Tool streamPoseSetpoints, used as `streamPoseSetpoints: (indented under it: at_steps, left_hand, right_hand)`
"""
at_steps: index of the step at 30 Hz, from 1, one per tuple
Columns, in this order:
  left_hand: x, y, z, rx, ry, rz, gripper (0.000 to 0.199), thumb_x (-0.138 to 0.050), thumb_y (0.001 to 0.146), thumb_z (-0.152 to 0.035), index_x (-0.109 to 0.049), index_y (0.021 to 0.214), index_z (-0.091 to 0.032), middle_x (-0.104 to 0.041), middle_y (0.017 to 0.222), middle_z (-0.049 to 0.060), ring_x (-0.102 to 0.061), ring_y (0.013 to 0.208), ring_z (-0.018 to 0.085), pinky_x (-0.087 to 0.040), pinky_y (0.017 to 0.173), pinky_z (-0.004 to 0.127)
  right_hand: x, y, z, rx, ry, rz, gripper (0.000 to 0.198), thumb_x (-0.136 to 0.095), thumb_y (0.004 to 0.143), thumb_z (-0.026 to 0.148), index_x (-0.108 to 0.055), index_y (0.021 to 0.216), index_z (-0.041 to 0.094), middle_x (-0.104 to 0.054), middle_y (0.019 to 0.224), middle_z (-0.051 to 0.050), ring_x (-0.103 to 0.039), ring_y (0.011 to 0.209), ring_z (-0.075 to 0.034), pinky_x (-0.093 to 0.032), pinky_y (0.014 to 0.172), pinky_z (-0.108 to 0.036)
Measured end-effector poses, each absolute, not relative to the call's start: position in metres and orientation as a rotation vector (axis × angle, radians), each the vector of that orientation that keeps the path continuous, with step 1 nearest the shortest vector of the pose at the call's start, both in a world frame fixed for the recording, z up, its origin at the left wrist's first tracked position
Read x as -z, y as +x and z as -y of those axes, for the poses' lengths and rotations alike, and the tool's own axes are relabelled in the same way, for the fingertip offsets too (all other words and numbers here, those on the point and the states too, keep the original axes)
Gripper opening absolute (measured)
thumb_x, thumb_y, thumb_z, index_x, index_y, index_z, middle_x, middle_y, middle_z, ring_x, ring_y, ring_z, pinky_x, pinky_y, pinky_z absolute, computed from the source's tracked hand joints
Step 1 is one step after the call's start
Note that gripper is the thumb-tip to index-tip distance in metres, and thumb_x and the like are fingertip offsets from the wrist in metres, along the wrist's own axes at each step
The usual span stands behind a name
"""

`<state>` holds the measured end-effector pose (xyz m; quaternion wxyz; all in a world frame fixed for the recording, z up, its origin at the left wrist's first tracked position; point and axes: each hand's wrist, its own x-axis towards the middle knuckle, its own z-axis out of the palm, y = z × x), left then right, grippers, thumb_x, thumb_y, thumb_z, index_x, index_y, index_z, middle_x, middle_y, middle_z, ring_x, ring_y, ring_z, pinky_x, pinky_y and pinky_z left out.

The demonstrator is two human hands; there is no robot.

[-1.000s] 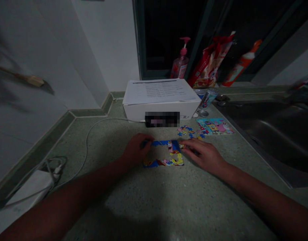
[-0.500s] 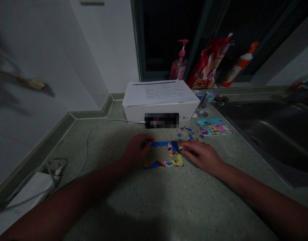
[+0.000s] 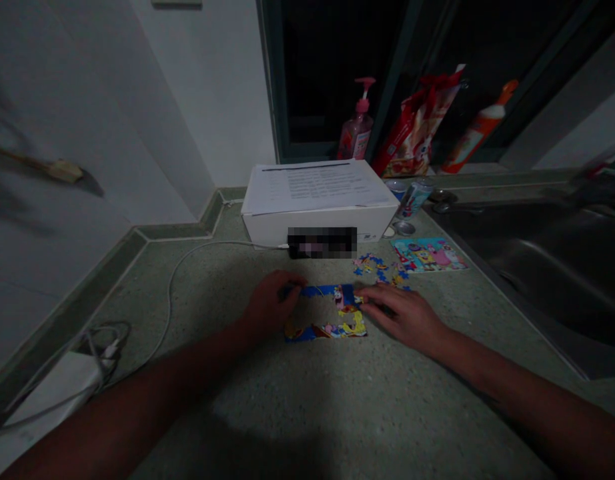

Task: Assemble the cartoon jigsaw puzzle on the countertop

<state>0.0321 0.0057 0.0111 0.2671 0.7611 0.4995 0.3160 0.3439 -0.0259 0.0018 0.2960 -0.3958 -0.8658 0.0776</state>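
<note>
A partly assembled jigsaw puzzle [image 3: 327, 331] lies flat on the counter as a frame of joined pieces around a bare middle. My left hand [image 3: 272, 303] is closed at its upper left corner, the fingers bent over the blue edge and hiding that side. With thumb and forefinger together, my right hand [image 3: 407, 315] grips a puzzle piece [image 3: 358, 299] at the upper right edge, mostly covered by the fingertips. Loose puzzle pieces [image 3: 375, 265] are scattered just beyond my right hand. Behind them to the right is a colourful cartoon picture card [image 3: 430, 255].
A white box [image 3: 320, 217] with a printed sheet on top stands behind the puzzle, a phone [image 3: 322, 243] leaning on its front. The phone's cable [image 3: 170, 300] curves left to a white power strip [image 3: 52, 390]. A can [image 3: 414, 199] and a metal sink [image 3: 547, 267] are to the right.
The camera view has shifted slightly, so the puzzle sits a little lower in the picture. Both hands stay at the same corners of the puzzle, with only small finger movement.
</note>
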Motion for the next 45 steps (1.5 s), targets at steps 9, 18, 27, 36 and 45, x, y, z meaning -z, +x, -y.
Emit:
streamPoseSetpoints:
  at_steps: [9, 18, 27, 36, 45]
  left_hand:
    - [-0.011, 0.033, -0.005, -0.839, 2.053, -1.377, 0.017, -0.059, 0.093, -0.017, -0.072, 0.101, -0.023, -0.078, 0.105, 0.006, -0.073, 0.101, 0.026, -0.059, 0.097, 0.046]
    - [-0.01, 0.033, -0.007, -0.845, 2.061, -1.378, 0.017, -0.061, 0.092, -0.017, -0.073, 0.1, -0.025, -0.078, 0.103, 0.006, -0.073, 0.1, 0.027, -0.06, 0.097, 0.045]
    - [-0.007, 0.032, -0.008, -0.856, 2.046, -1.367, 0.016, -0.06, 0.092, -0.02, -0.072, 0.1, -0.026, -0.079, 0.104, 0.006, -0.073, 0.098, 0.027, -0.061, 0.094, 0.045]
    - [-0.008, 0.031, -0.006, -0.868, 2.048, -1.342, 0.017, -0.058, 0.092, -0.021, -0.072, 0.099, -0.026, -0.077, 0.103, 0.006, -0.073, 0.1, 0.027, -0.06, 0.096, 0.047]
    - [-0.01, 0.03, -0.004, -0.859, 2.061, -1.352, 0.018, -0.057, 0.092, -0.02, -0.072, 0.101, -0.024, -0.078, 0.106, 0.005, -0.072, 0.103, 0.026, -0.058, 0.099, 0.046]
  right_hand:
    - [-0.004, 0.341, 0.028, -0.233, -1.032, 2.309, 0.028, -0.058, 0.105, 0.025, -0.069, 0.129, 0.034, -0.082, 0.11, -0.004, -0.08, 0.091, -0.023, -0.067, 0.082, -0.039]
    - [-0.003, 0.341, 0.027, -0.246, -1.062, 2.315, 0.03, -0.058, 0.105, 0.024, -0.069, 0.13, 0.036, -0.082, 0.11, -0.004, -0.08, 0.092, -0.024, -0.067, 0.082, -0.04]
    - [0.0, 0.343, 0.027, -0.235, -1.025, 2.318, 0.025, -0.058, 0.105, 0.024, -0.068, 0.128, 0.029, -0.082, 0.111, -0.006, -0.08, 0.092, -0.023, -0.067, 0.081, -0.039]
    - [-0.011, 0.335, 0.033, -0.348, -1.016, 2.249, 0.02, -0.06, 0.104, 0.026, -0.07, 0.122, 0.028, -0.08, 0.094, -0.004, -0.075, 0.074, -0.019, -0.063, 0.071, -0.033]
    - [-0.01, 0.335, 0.034, -0.557, -1.056, 2.258, 0.023, -0.062, 0.102, 0.027, -0.072, 0.123, 0.029, -0.074, 0.086, 0.001, -0.065, 0.064, -0.015, -0.054, 0.061, -0.029]
